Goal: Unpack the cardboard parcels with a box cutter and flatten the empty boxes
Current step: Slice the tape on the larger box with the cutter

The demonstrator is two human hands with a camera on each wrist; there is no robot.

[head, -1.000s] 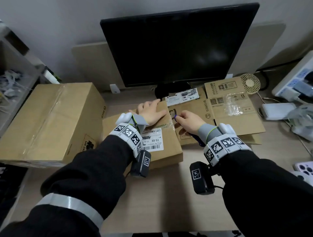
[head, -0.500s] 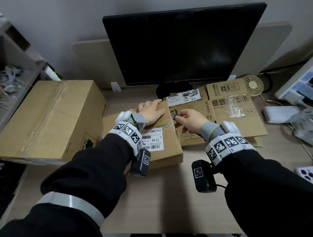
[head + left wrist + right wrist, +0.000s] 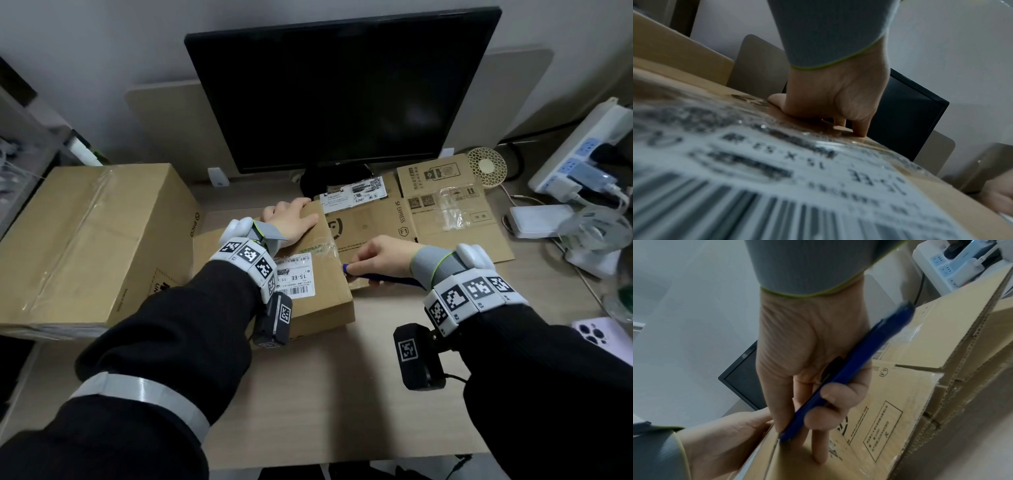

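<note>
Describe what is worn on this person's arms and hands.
Both arms wear black sleeves, the left with a grey band. Each wrist carries a white bracelet of black-and-white square markers and a black camera block, the right one cabled. Grey cuffs edged yellow-green reach the bare hands.

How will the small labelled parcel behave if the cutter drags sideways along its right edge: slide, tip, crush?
Probably stays put: the left hand presses flat on the small parcel, which sits low and wide, so tipping looks unlikely. Its top may flex a little; it is thin corrugated card. The right hand grips the blue cutter at the taped edge.
</note>
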